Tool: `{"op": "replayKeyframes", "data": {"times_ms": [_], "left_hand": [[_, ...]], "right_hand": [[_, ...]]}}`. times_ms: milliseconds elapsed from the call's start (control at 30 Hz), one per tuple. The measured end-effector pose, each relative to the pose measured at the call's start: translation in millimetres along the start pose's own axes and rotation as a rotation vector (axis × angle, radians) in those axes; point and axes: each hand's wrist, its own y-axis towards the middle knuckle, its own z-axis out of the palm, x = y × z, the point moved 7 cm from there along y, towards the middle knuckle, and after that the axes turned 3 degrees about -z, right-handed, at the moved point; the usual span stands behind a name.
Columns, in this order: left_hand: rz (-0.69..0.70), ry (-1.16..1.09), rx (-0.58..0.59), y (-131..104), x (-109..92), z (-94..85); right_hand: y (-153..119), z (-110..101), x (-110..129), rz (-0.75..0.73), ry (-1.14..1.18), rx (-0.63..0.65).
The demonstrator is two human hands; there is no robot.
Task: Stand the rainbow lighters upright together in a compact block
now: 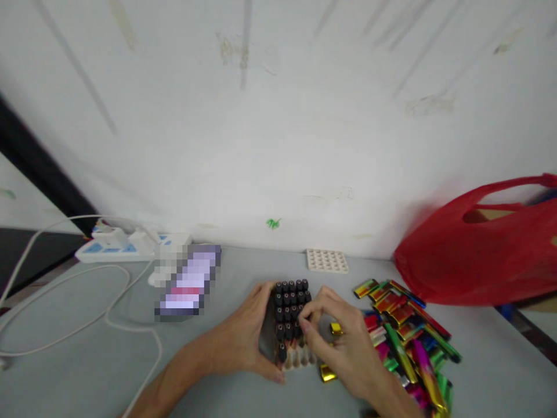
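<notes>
Black-capped tray (290,316) gripped by left hand (243,339), right hand (343,342) fingertips pinching 1 cap.

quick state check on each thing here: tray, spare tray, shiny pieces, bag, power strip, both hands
tray: mostly filled with black caps, near row without caps
left hand: gripping the tray's left side
right hand: fingertips on the caps
spare tray: empty holes, lying flat
shiny pieces: loose heap
red bag: open
power strip: plug inserted

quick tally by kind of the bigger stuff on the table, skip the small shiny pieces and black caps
Peg trays: 2, a loaded tray and an empty tray
Power strip: 1
Red bag: 1
Phone: 1
Total: 5
</notes>
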Motion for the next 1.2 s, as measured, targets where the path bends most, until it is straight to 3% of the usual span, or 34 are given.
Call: {"op": "replayKeyframes", "data": {"times_ms": [267, 533, 600, 667, 733, 800, 900, 1067, 1133, 1200], "left_hand": [[-0.019, -0.021, -0.001, -0.1, -2.5, -0.8], [0.005, -0.033, -0.003, 1.4, -4.6, -0.8], [-0.004, -0.024, 0.003, 1.2, -5.0, -0.7], [-0.012, -0.025, 0.005, 0.8, -6.0, -0.7], [-0.017, -0.026, 0.000, 0.7, -7.3, -1.1], [-0.017, -0.021, -0.004, 1.1, -8.4, -1.3], [-0.030, -0.012, 0.003, 1.8, -8.3, -1.0], [-0.070, -0.016, 0.005, 0.8, -5.3, -1.6], [-0.081, -0.018, 0.006, 0.3, -4.9, -1.9], [-0.079, -0.016, 0.006, 0.5, -5.9, -2.4]], "right_hand": [[2.6, -0.2, 9.6, -0.069, -0.019, 0.021], [-3.2, 4.1, 9.6, -0.185, -0.187, 0.065], [-3.6, 4.4, 9.0, -0.113, -0.164, 0.118], [-3.8, 5.9, 7.5, 0.069, -0.087, 0.242], [-9.4, 10.1, 7.3, 0.323, 0.006, 0.435], [-19.6, 17.4, 15.8, 0.460, 0.079, 0.661], [-30.3, 30.5, 29.9, 0.310, 0.043, 0.842], [-55.2, 69.6, 12.1, -0.201, -0.483, 0.833], [-63.9, 81.6, 3.2, -0.285, -0.564, 0.844], [-63.7, 80.7, 2.1, -0.291, -0.603, 0.820]]}}
